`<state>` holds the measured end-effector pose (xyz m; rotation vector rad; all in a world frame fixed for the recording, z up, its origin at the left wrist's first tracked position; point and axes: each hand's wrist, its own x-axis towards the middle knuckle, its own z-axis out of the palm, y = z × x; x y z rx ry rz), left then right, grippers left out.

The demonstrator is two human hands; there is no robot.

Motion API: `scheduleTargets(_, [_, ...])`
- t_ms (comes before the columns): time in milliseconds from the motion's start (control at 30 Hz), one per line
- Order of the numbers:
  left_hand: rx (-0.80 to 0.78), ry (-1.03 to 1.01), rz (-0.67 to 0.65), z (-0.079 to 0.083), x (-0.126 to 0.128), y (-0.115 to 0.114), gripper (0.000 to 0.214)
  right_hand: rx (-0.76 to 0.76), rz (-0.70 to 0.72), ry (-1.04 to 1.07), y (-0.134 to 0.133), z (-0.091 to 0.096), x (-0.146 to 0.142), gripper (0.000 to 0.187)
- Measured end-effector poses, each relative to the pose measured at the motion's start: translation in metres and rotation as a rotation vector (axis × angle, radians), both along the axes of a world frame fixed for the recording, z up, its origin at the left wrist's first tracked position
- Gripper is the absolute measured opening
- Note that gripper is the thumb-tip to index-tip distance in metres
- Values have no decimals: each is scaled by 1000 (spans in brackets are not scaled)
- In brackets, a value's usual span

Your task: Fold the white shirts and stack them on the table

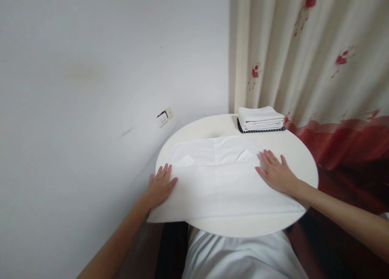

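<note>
A white cloth (217, 192) lies spread across the round table, its near part folded over in a wide band. Its near left corner hangs past the table's edge. Two small white flaps show along the fold line, left and right of the middle. My left hand (161, 185) rests flat on the cloth's left edge, fingers spread. On the right side, my right hand (277, 171) lies flat on the cloth, with its fingers stretched out and apart. Neither hand grips anything.
The white round table (243, 226) stands against a white wall (106, 68) with a socket (162, 119). A stack of folded white cloths (259, 119) sits on a black dotted mat (264, 130) at the back right. A cream curtain (282, 56) with red flowers hangs behind.
</note>
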<state>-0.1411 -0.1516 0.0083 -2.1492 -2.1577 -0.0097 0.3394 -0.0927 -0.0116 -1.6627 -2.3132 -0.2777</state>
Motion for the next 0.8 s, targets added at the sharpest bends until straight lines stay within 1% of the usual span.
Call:
scheduleTargets(33, [35, 13, -30, 4, 9, 0, 67, 49, 29, -1, -1, 3, -8, 66])
scheduleTargets(100, [94, 7, -167, 9, 36, -1, 67, 83, 155, 4, -4, 9, -28, 66])
scheduleTargets(200, [84, -53, -426, 9, 80, -6, 64, -22, 387, 10, -12, 9, -57, 65])
scheduleTargets(267, [68, -64, -510, 5, 97, -11, 62, -82, 469, 16, -17, 4, -65, 65])
scheduleTargets(300, [66, -61, -521, 2, 99, -14, 61, -93, 477, 24, -19, 1, -64, 65])
scheduleTargets(367, [72, -50, -504, -2, 90, -19, 60, -89, 441, 42, -21, -4, -53, 66])
scheduleTargets(500, [77, -26, -392, -7, 50, -26, 60, -69, 330, 53, -21, -10, -14, 68])
scheduleTargets(567, [57, -18, -328, -6, 32, -30, 61, -78, 271, 66, -24, -10, 3, 69])
scheduleTargets(633, [11, -21, -291, -3, 22, -37, 61, -97, 233, 86, -31, -7, 14, 68])
scheduleTargets(700, [-75, -35, -329, 4, 16, -49, 64, -124, 260, 103, -42, -1, 21, 65])
scheduleTargets(733, [-125, -43, -374, 8, 15, -56, 69, -143, 305, 104, -49, 3, 24, 63])
scheduleTargets(800, [-210, -47, -469, 15, 12, -71, 86, -187, 426, 91, -62, 10, 30, 60])
